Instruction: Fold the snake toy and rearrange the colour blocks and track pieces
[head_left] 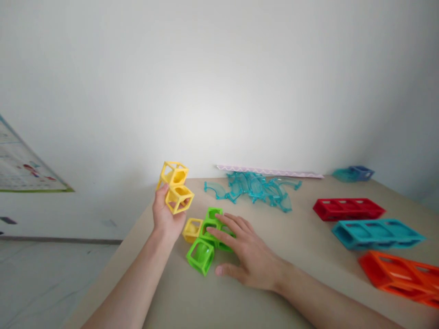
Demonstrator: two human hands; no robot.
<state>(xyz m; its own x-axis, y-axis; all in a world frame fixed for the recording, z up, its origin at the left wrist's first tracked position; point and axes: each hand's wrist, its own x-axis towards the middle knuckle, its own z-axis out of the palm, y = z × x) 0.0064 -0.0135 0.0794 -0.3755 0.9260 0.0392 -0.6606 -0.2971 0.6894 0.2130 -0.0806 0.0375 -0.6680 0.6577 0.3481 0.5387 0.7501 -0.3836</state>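
My left hand (168, 217) is closed around a piece of joined yellow cube frames (179, 197), held up above the table's left edge. My right hand (245, 251) lies with fingers spread over a cluster of green cube frames (201, 256), partly covering it; the thumb is apart from the cubes. Whether the fingertips press on the green cubes or only hover, I cannot tell. A single yellow cube frame (192, 230) rests against the left side of the green cluster, below my left hand.
Teal transparent curved pieces (257, 188) lie piled at the back, before a pale patterned strip (270, 172) along the wall. To the right are red (349, 209), turquoise (377, 233) and orange (401, 276) cube rows. A blue cube (361, 172) sits in the far right corner.
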